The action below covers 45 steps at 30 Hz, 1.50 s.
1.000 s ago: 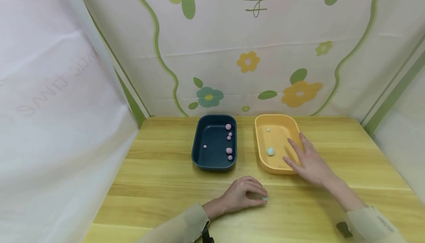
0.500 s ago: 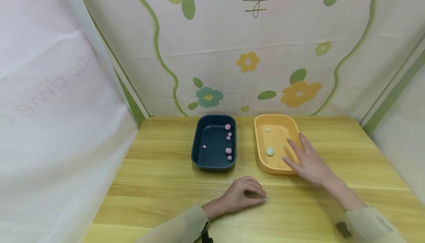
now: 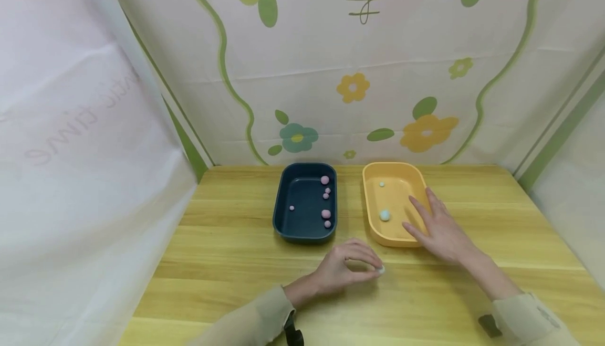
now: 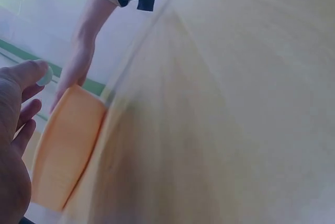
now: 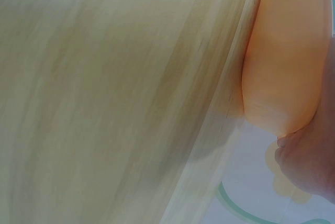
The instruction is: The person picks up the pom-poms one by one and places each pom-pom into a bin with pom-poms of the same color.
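In the head view my left hand [image 3: 337, 267] pinches a small pale mint ball [image 3: 381, 270] between thumb and fingertips, over the table just in front of the yellow tray [image 3: 394, 242]. The left wrist view shows that same ball [image 4: 46, 76] at the thumb tip. My right hand [image 3: 444, 236] rests on the tray's right rim with its fingers spread, some reaching over the inside. In the right wrist view the hand [image 5: 309, 156] touches the tray's edge. Two pale mint balls lie in the tray, a larger one [image 3: 385, 215] and a tiny one [image 3: 382, 184].
A dark blue tray [image 3: 304, 240] stands to the left of the yellow one, with several pink balls inside, among them one at the back [image 3: 324, 180]. Both trays sit near the back edge of the wooden table [image 3: 227, 262], before a flower-printed cloth [image 3: 302, 99].
My left hand has lifted slightly away from me, toward the trays, with the mint ball in its pinch; the ball shows more now. The right hand keeps its place on the rim.
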Motion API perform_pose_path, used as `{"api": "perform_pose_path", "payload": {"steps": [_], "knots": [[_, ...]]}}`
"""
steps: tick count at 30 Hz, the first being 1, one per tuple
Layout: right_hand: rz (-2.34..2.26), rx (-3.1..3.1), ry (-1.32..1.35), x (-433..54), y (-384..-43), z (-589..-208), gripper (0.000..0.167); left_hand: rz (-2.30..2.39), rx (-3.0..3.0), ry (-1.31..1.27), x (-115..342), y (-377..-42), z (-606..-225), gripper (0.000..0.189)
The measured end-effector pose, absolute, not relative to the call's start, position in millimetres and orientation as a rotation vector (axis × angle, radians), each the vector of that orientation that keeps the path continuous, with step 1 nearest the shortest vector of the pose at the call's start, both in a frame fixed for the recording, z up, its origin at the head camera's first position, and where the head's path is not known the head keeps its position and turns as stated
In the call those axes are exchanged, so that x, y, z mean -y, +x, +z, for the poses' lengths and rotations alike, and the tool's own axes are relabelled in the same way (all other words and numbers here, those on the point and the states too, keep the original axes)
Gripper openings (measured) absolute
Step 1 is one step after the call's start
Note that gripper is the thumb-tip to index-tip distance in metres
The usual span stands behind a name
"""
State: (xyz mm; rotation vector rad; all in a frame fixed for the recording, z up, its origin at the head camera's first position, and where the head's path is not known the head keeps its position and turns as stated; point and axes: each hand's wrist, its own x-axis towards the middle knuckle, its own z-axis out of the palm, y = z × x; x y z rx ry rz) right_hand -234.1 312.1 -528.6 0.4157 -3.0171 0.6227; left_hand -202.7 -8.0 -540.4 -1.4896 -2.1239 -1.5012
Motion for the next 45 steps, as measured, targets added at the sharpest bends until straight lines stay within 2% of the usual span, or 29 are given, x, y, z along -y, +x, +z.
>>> {"api": "perform_pose_path", "payload": {"steps": [24, 45], "knots": [[0.607, 3.010, 0.424, -311, -234, -525, 0.088, -1.560, 2.154, -1.330, -8, -251, -499, 0.012], [0.598, 3.012, 0.409, -310, -232, -524, 0.088, -1.574, 2.331, -1.181, -32, -295, -475, 0.014]]}}
